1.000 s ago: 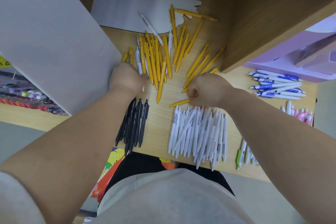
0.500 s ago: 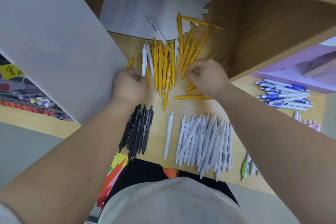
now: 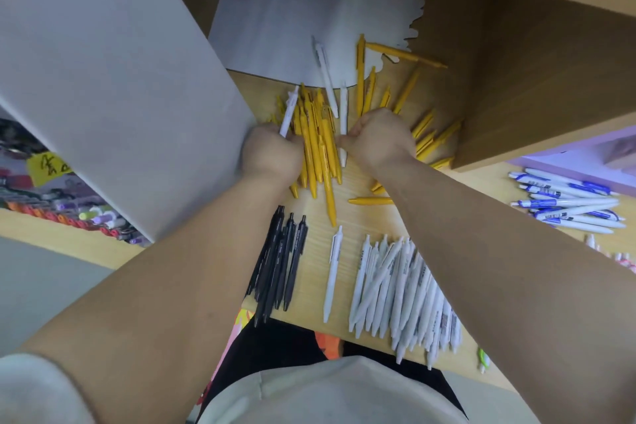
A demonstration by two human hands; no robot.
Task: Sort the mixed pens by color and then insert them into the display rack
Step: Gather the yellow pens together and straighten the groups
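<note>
Bench (image 3: 314, 253): yellow pens (image 3: 315, 148) heaped between both hands.
Left hand (image 3: 272, 153): curled, grips white pen (image 3: 288, 110).
Right hand (image 3: 378, 141): pinches second white pen (image 3: 343, 107).
Near edge: black pens (image 3: 278, 262), white row (image 3: 402, 289).
Far right: blue-white pens (image 3: 568, 203).
Grey panel (image 3: 103, 79) crowds the left hand; wooden shelf (image 3: 533, 62) overhangs the heap's right.

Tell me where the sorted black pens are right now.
In the head view the black pens lie bunched at the near edge of the table, just below the left hand, left of a lone white pen.
</note>
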